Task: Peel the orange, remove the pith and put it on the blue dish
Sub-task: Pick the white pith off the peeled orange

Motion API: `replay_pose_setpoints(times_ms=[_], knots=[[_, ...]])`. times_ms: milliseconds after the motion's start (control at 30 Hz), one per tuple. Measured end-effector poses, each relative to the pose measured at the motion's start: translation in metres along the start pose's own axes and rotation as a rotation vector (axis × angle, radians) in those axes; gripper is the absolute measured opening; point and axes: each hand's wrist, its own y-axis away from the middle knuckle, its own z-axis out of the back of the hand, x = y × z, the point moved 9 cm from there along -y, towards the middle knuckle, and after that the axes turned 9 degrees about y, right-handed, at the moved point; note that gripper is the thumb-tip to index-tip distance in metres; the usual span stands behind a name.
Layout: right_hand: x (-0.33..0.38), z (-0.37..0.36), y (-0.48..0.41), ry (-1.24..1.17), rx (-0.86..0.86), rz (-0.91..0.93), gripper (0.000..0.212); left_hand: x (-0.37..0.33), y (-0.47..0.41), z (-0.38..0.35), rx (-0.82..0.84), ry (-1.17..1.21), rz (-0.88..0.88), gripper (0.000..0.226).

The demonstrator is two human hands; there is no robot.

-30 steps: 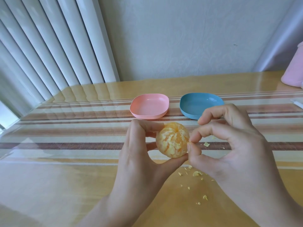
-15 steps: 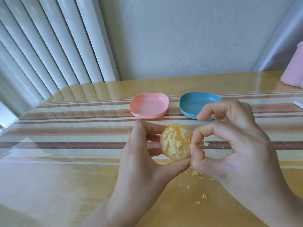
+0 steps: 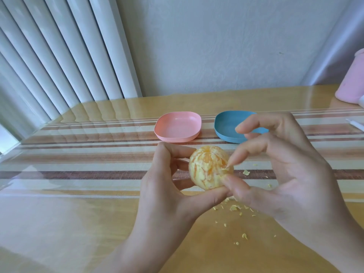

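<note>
While the left hand (image 3: 163,194) grips the peeled orange (image 3: 206,170) between thumb and fingers | right hand (image 3: 291,178) pinches pith (image 3: 225,169) on its side | crumbs (image 3: 234,207) on the table (image 3: 78,223) just under both hands | blue dish (image 3: 224,125) behind the right hand, pink dish (image 3: 177,127) beside it

Held orange (image 3: 208,170) over table (image 3: 78,223) between left hand (image 3: 163,194) and right hand (image 3: 291,184). Had left dish (image 3: 178,126), right dish (image 3: 226,125) behind it, scraps (image 3: 234,207) beneath.
</note>
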Motion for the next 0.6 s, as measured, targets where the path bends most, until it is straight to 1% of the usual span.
replay_pose_setpoints(times_ms=[67,133,267,400,533,600], knots=[[-0.0028,0.0003,-0.0012,-0.029,0.005,-0.015,0.023,0.0,-0.0006,0.0001,0.005,0.013,0.001,0.058],[-0.0037,-0.0005,-0.0019,-0.036,0.018,-0.022,0.026,-0.0002,-0.001,-0.0003,0.011,0.024,0.002,0.059],[-0.0028,-0.0022,-0.0018,-0.058,0.034,-0.027,0.023,-0.0004,-0.002,-0.0005,0.015,0.026,0.008,0.058],[-0.0033,0.0,-0.0011,-0.076,0.003,-0.037,0.013,0.0073,-0.0016,-0.0012,0.022,0.087,0.067,0.057],[0.0004,-0.0006,0.0007,0.011,-0.025,-0.019,0.007,0.0077,-0.0015,-0.0006,0.019,0.075,0.068,0.063],[0.0036,-0.0018,0.0012,0.105,-0.034,0.014,0.011,0.0085,-0.0014,0.0001,0.01,0.071,0.073,0.064]])
